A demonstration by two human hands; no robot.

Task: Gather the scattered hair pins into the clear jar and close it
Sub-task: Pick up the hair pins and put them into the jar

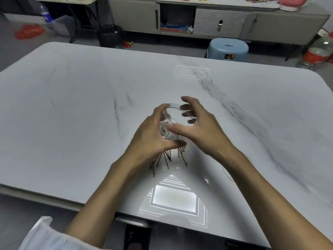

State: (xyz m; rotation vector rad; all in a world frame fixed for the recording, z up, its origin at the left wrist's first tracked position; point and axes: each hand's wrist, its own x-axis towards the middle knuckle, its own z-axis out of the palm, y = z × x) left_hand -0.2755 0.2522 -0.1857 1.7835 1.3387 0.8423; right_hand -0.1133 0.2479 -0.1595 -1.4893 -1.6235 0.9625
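Your left hand (pixel 153 136) grips the clear jar (pixel 173 120), tipped. Right hand (pixel 201 127) curls over its top; can't tell if gripping. Hair pins (pixel 166 159) lie just under both, nearer you.

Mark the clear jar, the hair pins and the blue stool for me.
clear jar (pixel 174 114): head view, on its clear upper part.
hair pins (pixel 166 161): head view, on one pin's shaft.
blue stool (pixel 222 44): head view, on its seat.

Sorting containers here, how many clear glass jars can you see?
1: the clear ribbed glass jar, held between the left hand and right hand above black hair pins. None looks hidden.
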